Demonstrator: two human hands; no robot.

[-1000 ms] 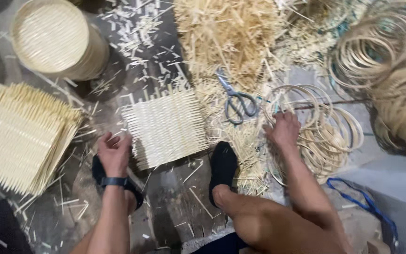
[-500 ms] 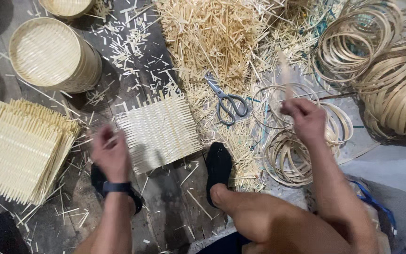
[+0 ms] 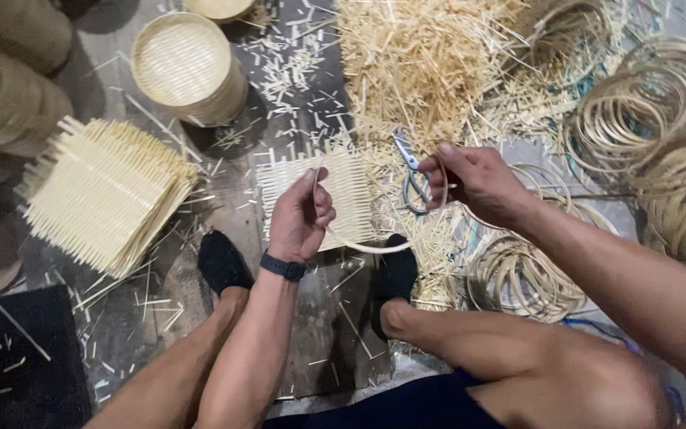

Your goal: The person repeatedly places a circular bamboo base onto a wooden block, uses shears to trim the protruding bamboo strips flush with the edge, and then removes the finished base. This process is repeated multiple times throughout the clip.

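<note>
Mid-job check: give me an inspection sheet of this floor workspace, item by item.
Surface: dark floor, littered with bamboo offcuts.
Job's things: thin bamboo hoop held over square woven mat.
Clutter: scissors, pile of bamboo sticks, stack of woven mats, round lidded basket, coils of hoops.
Grippers: left hand and right hand both grip the hoop.
Cables: nothing seen.
Surroundings: person's feet in dark socks.

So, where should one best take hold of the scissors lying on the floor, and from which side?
Grip the scissors by the two grey handle loops at the near end, coming from above on the person's side. The blades point away into the straw pile, and the right hand hovers over the loops, so approach from the left of it.
</note>
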